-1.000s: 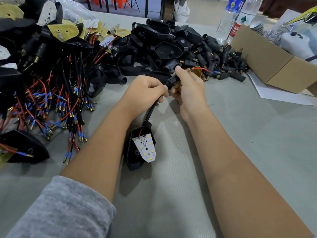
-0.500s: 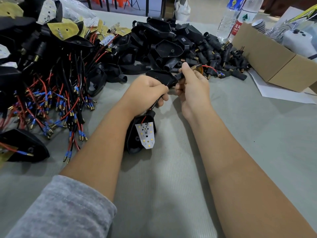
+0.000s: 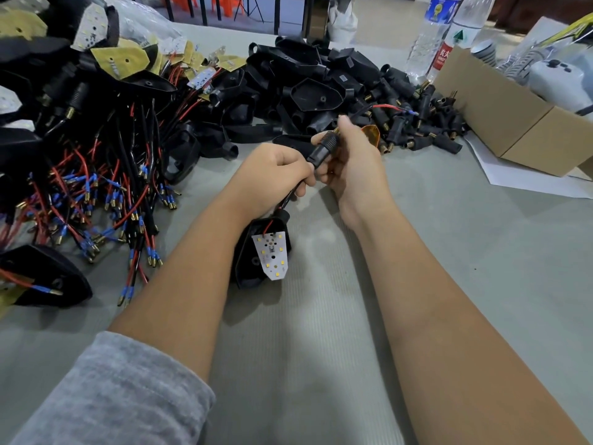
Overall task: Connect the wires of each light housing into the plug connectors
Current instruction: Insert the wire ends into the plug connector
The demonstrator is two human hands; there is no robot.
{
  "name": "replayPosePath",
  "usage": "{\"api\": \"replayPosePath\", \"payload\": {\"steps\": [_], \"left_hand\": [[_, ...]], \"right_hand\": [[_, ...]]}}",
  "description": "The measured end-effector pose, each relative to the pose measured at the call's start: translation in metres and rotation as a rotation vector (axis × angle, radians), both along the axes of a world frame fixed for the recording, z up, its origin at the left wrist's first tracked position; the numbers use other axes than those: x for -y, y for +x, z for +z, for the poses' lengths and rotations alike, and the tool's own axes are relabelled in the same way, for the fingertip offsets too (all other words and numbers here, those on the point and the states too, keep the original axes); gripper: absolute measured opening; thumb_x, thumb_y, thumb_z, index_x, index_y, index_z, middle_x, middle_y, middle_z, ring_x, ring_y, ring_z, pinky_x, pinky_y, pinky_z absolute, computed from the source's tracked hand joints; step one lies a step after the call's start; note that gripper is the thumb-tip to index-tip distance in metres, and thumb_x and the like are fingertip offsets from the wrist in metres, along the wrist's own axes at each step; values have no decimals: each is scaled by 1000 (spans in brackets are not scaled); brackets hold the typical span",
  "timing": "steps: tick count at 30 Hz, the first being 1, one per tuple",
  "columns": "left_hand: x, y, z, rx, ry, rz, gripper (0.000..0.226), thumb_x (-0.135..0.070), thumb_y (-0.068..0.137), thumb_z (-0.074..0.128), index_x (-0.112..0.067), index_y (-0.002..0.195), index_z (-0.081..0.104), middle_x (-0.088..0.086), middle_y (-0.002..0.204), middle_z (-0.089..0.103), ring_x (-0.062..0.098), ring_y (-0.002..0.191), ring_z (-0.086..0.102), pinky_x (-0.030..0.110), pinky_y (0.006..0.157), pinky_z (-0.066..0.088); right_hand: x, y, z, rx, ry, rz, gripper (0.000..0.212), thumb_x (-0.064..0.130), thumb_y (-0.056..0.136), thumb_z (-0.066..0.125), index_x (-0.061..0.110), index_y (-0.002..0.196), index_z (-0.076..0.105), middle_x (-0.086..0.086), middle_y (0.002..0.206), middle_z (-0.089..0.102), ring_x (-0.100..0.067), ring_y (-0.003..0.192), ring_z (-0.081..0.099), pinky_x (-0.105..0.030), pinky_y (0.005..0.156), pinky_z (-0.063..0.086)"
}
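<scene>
Holding plug connector (image 3: pixel 323 149) mid-frame in my right hand (image 3: pixel 349 165), long axis up-right; left hand (image 3: pixel 272 178), lower-left, pinches the wires (image 3: pixel 290 197) rising from the light housing (image 3: pixel 263 252) on the bench (image 3: pixel 481 239).

Black light housing (image 3: pixel 253 261) with white LED board (image 3: pixel 272 255) dotted yellow, black plug connector (image 3: pixel 324 148), red and black wires tipped blue and brass (image 3: pixel 96 200), grey ribbed counter (image 3: pixel 465 239), brown cardboard box (image 3: pixel 513 123), grey sleeve (image 3: pixel 112 396)
</scene>
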State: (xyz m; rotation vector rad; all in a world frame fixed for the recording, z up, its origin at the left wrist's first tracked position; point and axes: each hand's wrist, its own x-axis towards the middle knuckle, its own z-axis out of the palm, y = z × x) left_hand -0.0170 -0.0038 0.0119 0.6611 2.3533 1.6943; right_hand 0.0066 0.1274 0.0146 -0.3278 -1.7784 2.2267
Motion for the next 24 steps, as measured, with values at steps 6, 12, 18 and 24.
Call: {"api": "replayPosePath", "payload": {"steps": [6, 12, 18, 24], "left_hand": [[1, 4, 5, 29, 2, -31, 32, -10, 93, 51, -6, 64, 64, 4, 56, 59, 12, 57, 53, 18, 60, 44], [0, 6, 5, 31, 52, -28, 34, -35, 101, 48, -11, 83, 65, -5, 68, 67, 2, 62, 59, 9, 60, 45], [3, 2, 2, -59, -24, -64, 20, -27, 93, 64, -11, 84, 72, 7, 75, 69, 11, 74, 61, 33, 84, 52], [9, 3, 8, 136, -30, -134, 26, -23, 91, 65, -11, 68, 71, 4, 64, 65, 10, 56, 57, 16, 57, 46]], "right_hand": [[-5, 2, -1, -51, -57, -102, 31, 30, 102, 49, 14, 87, 71, -5, 71, 55, -14, 58, 47, -30, 61, 40], [-7, 3, 0, -72, -76, -33, 30, 25, 100, 53, 13, 79, 70, -4, 66, 57, -13, 56, 48, -23, 55, 38], [-5, 2, -2, -72, -47, -61, 28, 25, 100, 55, 13, 79, 70, 1, 63, 56, -8, 51, 46, -19, 50, 38], [-19, 0, 0, -114, -327, -227, 30, 26, 104, 47, 12, 81, 60, 3, 54, 40, -8, 45, 32, -17, 44, 27]]}}
